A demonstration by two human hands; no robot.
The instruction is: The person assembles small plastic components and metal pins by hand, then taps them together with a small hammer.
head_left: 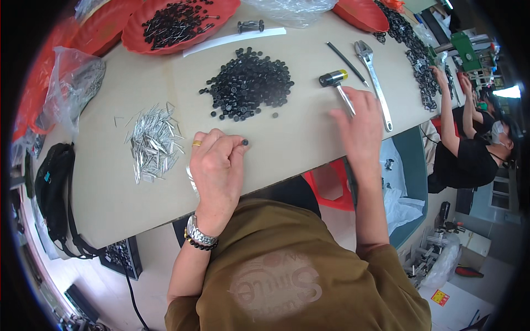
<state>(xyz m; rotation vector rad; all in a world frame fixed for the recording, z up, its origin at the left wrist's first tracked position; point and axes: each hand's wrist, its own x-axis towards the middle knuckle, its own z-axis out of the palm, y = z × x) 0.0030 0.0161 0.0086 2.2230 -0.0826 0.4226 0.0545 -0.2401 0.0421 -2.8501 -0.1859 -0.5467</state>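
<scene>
My left hand [215, 160] is closed, pinching a small round black cap [245, 142] at its fingertips just above the table. To the right, my right hand [361, 118] is over the handle of a small mallet [333, 78] with a black and yellow head. Thumb and fingers there are apart, with the silver handle showing between them. Beyond the left hand lies a heap of black caps [248, 83]. A pile of thin silver metal pins [154, 143] is left of it. Something shiny beside the left wrist is mostly hidden by the hand.
An adjustable wrench [375, 83] and a dark rod [346, 63] lie beyond the right hand. A red tray [130, 41] of black-headed pins stands far left, with a white strip [234, 42] beside it. A black pouch [52, 187] hangs near the left edge. Another person [469, 160] works at right.
</scene>
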